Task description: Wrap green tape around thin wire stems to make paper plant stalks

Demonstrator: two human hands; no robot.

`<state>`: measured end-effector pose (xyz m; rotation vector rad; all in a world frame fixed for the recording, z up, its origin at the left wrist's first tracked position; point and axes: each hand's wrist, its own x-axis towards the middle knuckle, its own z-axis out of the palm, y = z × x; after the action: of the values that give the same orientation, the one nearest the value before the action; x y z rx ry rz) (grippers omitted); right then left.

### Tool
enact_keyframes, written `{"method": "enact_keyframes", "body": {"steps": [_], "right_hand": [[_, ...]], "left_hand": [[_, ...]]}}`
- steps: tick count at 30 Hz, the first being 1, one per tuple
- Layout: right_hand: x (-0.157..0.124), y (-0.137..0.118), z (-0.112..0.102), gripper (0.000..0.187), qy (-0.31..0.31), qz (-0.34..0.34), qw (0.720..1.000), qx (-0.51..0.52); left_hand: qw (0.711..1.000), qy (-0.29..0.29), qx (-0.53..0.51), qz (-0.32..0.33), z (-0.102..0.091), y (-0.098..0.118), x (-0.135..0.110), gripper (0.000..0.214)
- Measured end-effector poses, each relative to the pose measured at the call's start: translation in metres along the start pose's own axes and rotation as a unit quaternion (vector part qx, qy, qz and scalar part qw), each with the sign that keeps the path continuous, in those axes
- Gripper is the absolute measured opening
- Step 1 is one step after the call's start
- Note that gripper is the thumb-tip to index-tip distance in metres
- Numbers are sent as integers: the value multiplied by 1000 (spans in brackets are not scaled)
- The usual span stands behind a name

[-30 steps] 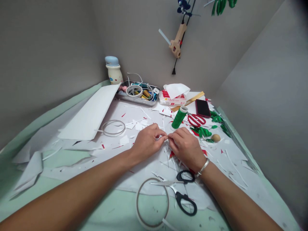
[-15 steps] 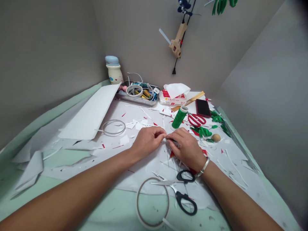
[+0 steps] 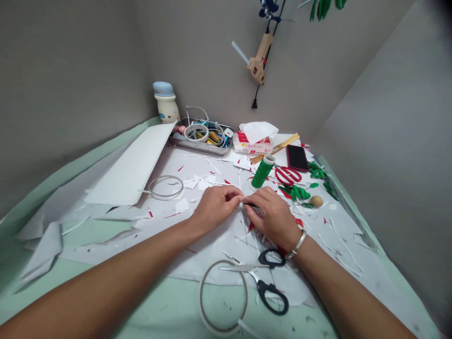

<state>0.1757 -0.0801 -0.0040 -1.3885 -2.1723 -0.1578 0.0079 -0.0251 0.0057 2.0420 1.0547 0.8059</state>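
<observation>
My left hand (image 3: 218, 207) and my right hand (image 3: 271, 214) meet fingertip to fingertip above the papered middle of the table. Both are closed in a pinch. Whatever lies between the left fingers is too small to make out. A thin dark piece shows under the right fingers, its kind unclear. Just beyond the right hand stands a spool of green thread (image 3: 262, 173), tilted in view. Thin wires (image 3: 250, 238) and red scraps lie beneath the right hand. Closer to me, black-handled scissors (image 3: 263, 285) lie spread beside a large roll of tape (image 3: 202, 301).
At the back are a metal tray (image 3: 215, 149) of supplies, a tissue pack (image 3: 252, 143) and a phone (image 3: 297, 157). Red-handled scissors (image 3: 287, 176), green leaves (image 3: 299, 193) and a wooden ball (image 3: 316, 201) lie to the right. A white sheet (image 3: 130, 165) leans at left. A glue gun (image 3: 260, 56) hangs on the wall.
Hardly anything differs. The whole view has shifted very slightly, while both hands keep the same pinched pose at the same place.
</observation>
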Motion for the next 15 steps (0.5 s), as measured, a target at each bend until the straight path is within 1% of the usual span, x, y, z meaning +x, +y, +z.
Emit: {"method": "enact_keyframes", "body": {"steps": [10,15], "right_hand": [[1,0,1,13,12,-9,1000,-19],[0,0,3,13,18,2,1000,-13]], "left_hand": [[999,-6,-31,-17,1,-1,1,19],[999,-12,-33,-21,0,0,1,19]]}}
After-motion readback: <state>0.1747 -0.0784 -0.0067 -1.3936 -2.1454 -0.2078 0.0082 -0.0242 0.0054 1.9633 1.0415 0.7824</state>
